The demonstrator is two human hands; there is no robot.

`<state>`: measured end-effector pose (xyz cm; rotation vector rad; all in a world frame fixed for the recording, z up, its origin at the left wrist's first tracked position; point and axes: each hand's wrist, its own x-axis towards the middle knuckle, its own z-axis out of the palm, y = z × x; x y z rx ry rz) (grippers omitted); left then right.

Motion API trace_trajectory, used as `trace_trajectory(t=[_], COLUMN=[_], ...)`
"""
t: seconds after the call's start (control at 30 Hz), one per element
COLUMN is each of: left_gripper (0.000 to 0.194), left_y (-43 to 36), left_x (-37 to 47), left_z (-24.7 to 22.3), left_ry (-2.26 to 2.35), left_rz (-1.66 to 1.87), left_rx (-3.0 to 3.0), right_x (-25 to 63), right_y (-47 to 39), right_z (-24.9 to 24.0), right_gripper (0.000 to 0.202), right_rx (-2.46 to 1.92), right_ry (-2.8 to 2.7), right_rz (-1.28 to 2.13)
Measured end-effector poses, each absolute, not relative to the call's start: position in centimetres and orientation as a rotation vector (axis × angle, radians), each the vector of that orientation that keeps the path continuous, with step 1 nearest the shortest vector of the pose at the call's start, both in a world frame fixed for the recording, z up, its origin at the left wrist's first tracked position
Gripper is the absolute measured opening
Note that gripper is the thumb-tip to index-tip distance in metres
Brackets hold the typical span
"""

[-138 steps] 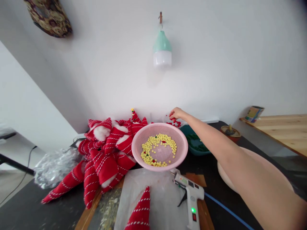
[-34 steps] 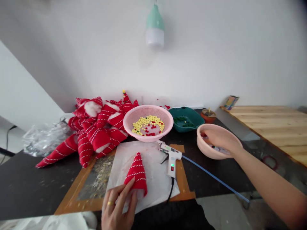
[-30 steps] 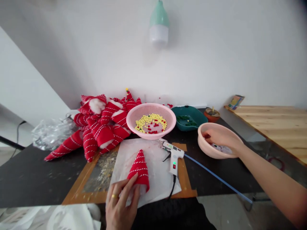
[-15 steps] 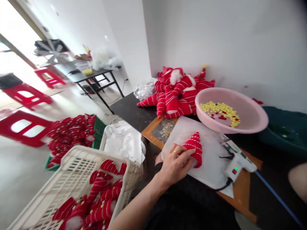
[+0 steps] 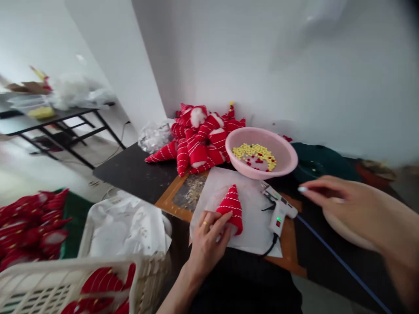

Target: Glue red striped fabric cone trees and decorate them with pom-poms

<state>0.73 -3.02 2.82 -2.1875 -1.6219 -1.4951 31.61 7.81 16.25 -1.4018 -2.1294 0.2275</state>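
My left hand [image 5: 209, 235] is closed on the lower part of a red stuffed cone [image 5: 231, 205] with white dashed stripes. The cone lies on a white sheet [image 5: 252, 237], its tip pointing away from me. Off to the right, my right hand [image 5: 356, 209] is raised, thumb and fingers pinched together. Something small and whitish shows at its fingertips, too blurred to name. Between the hands lies a white hot glue gun [image 5: 279, 213] with a green light on and a blue rod [image 5: 334, 250] running from its back.
Behind the sheet stands a pink basin [image 5: 288, 163] with yellow and red pom-poms. Red striped cones [image 5: 199, 148] are heaped beside it. A dark green basin [image 5: 322, 157] stands at right. Lower left are a cream crate [image 5: 111, 261] and a green crate [image 5: 77, 222] holding red pieces.
My view has swung to the right. My right hand has come into clear view at the right, pinched. The left hand keeps its hold on the cone on the sheet.
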Motion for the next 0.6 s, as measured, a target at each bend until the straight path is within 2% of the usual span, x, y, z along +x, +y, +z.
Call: trace_trajectory(t=[0.07,0.17,0.3,0.6], left_gripper=[0.040,0.041,0.043,0.044], left_y=[-2.9,-2.8,-2.8,-2.5], left_x=[0.6,0.6,0.5,0.5], left_z=[2.7,2.8,3.0,2.9], left_ry=[-1.620,-1.617,-1.597,-1.589], left_rz=[-1.485,-1.451,-1.430,-1.442], left_rx=[-2.196,-2.215,-2.237,-2.239], right_x=[27.2,21.3,17.8,18.5], right_y=[8.2,8.7,9.0,8.6], right_z=[14.8,12.8,11.3,10.5], right_gripper=[0.015,0.011,0.014,0.023], right_rx=[-1.213,-0.997,-0.851,-0.773], right_ry=[-2.233,-2.320,-2.445,-2.657], right_rz=[0.528,0.742,0.698,0.480])
